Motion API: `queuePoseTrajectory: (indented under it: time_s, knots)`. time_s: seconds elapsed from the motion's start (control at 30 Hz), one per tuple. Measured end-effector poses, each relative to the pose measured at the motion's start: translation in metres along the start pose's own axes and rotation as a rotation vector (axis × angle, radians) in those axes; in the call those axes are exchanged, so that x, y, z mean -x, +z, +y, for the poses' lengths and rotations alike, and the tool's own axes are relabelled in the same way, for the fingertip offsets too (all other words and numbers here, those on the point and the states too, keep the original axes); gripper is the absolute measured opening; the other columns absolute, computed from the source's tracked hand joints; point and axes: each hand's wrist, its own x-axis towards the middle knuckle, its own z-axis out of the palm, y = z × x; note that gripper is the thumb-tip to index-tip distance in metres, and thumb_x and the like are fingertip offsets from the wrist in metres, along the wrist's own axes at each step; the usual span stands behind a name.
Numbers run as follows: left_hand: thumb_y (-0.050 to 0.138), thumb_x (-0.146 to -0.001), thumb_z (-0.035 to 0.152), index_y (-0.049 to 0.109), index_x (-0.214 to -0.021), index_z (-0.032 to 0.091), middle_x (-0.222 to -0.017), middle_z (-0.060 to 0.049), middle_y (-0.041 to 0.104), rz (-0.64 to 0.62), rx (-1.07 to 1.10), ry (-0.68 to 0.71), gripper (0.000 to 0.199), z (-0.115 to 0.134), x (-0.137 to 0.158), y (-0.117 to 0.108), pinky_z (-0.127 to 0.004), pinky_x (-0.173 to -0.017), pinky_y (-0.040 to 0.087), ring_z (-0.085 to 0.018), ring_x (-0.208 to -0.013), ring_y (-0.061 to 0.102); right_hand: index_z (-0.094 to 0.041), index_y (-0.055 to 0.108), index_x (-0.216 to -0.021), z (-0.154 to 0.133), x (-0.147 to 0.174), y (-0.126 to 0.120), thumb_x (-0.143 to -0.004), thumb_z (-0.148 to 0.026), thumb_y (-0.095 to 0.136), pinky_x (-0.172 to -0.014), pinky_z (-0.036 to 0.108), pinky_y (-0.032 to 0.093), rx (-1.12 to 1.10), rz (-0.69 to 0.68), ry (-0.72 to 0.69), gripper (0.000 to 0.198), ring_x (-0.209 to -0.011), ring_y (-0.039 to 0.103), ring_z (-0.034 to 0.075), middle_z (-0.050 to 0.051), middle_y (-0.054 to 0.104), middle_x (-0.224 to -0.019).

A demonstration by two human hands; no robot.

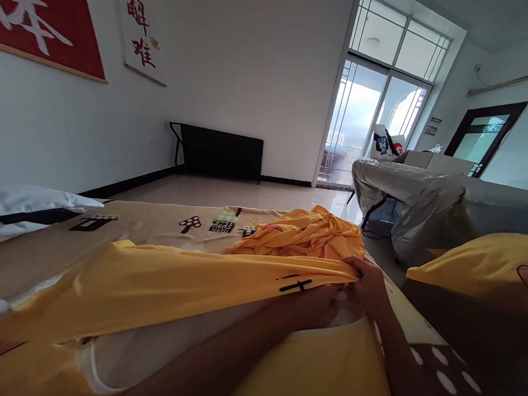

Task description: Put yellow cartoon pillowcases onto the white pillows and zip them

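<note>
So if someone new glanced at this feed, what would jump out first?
Most likely the bright yellow cover stretched across the bed in the foreground, with both hands meeting at its edge: the left hand tucked under the fabric and the right hand pinching it. Next, the crumpled orange cloth just behind them, and the red calligraphy hanging on the wall, upper left.

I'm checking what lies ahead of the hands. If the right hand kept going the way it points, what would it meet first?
Probably the crumpled orange cloth heap just beyond the right hand, which grips the yellow fabric edge; depth is unclear.
</note>
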Motion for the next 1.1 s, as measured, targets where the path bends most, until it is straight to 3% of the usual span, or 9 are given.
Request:
queuePoseTrajectory:
  time_s: [0.1, 0.3, 0.5, 0.73, 0.83, 1.0, 1.1]
  knots:
    - [0.046, -0.080, 0.015, 0.054, -0.120, 0.027, -0.129, -0.002, 0.054, -0.001, 0.097, 0.013, 0.043, -0.003, -0.001, 0.003, -0.038, -0.107, 0.034, -0.022, -0.119, 0.048, -0.018, 0.070, -0.084, -0.004, 0.001, -0.003, -0.054, -0.021, 0.052, -0.061, 0.025, 0.045, 0.035, -0.034, -0.005, 0.035, -0.067, 0.062, 0.019, 0.003, 0.071, -0.074]
    - [0.042, -0.087, 0.017, 0.062, -0.108, 0.022, -0.119, -0.002, 0.061, -0.083, 0.312, 0.090, 0.029, 0.001, 0.001, -0.005, -0.029, -0.103, 0.038, -0.016, -0.113, 0.053, -0.017, 0.068, -0.082, -0.009, 0.002, -0.003, -0.052, -0.023, 0.055, -0.059, 0.024, 0.045, 0.028, -0.040, -0.012, 0.034, -0.066, 0.060, 0.019, 0.002, 0.069, -0.072]
    - [0.042, -0.091, 0.024, 0.057, -0.120, 0.022, -0.143, -0.003, 0.042, -0.045, 0.055, 0.058, 0.033, 0.011, 0.010, -0.014, -0.036, -0.114, 0.023, -0.019, -0.133, 0.035, -0.017, 0.070, -0.083, -0.011, 0.001, -0.006, -0.052, -0.020, 0.050, -0.062, 0.024, 0.046, 0.009, -0.061, 0.031, 0.037, -0.069, 0.062, 0.019, 0.001, 0.070, -0.072]
    - [0.039, -0.091, 0.023, 0.051, -0.127, 0.024, -0.148, -0.003, 0.033, -0.036, -0.032, 0.105, 0.039, 0.009, 0.009, -0.011, -0.039, -0.117, 0.017, -0.018, -0.138, 0.026, -0.017, 0.071, -0.084, -0.010, 0.000, -0.005, -0.052, -0.018, 0.051, -0.063, 0.025, 0.046, 0.028, -0.048, 0.012, 0.038, -0.069, 0.063, 0.020, 0.002, 0.071, -0.074]
    - [0.040, -0.089, 0.020, 0.049, -0.129, 0.023, -0.146, -0.004, 0.037, -0.064, -0.016, 0.114, 0.040, 0.008, 0.008, -0.011, -0.038, -0.116, 0.020, -0.019, -0.138, 0.027, -0.017, 0.071, -0.085, -0.010, 0.000, -0.005, -0.054, -0.018, 0.051, -0.062, 0.024, 0.045, 0.035, -0.062, 0.004, 0.037, -0.069, 0.063, 0.019, 0.002, 0.071, -0.075]
    - [0.047, -0.084, 0.015, 0.057, -0.115, 0.024, -0.133, -0.003, 0.052, -0.126, 0.071, 0.173, 0.033, 0.007, 0.002, -0.010, -0.036, -0.109, 0.034, -0.021, -0.129, 0.041, -0.018, 0.072, -0.087, -0.008, -0.001, -0.003, -0.056, -0.016, 0.045, -0.062, 0.023, 0.046, 0.045, -0.049, -0.017, 0.041, -0.071, 0.064, 0.019, 0.001, 0.072, -0.077]
    - [0.047, -0.084, 0.013, 0.052, -0.123, 0.025, -0.134, -0.003, 0.051, -0.130, 0.126, 0.158, 0.041, 0.008, -0.001, -0.009, -0.039, -0.110, 0.032, -0.022, -0.130, 0.040, -0.018, 0.072, -0.088, -0.007, -0.001, -0.001, -0.055, -0.015, 0.045, -0.062, 0.023, 0.047, 0.022, -0.067, -0.023, 0.043, -0.070, 0.065, 0.019, 0.001, 0.072, -0.078]
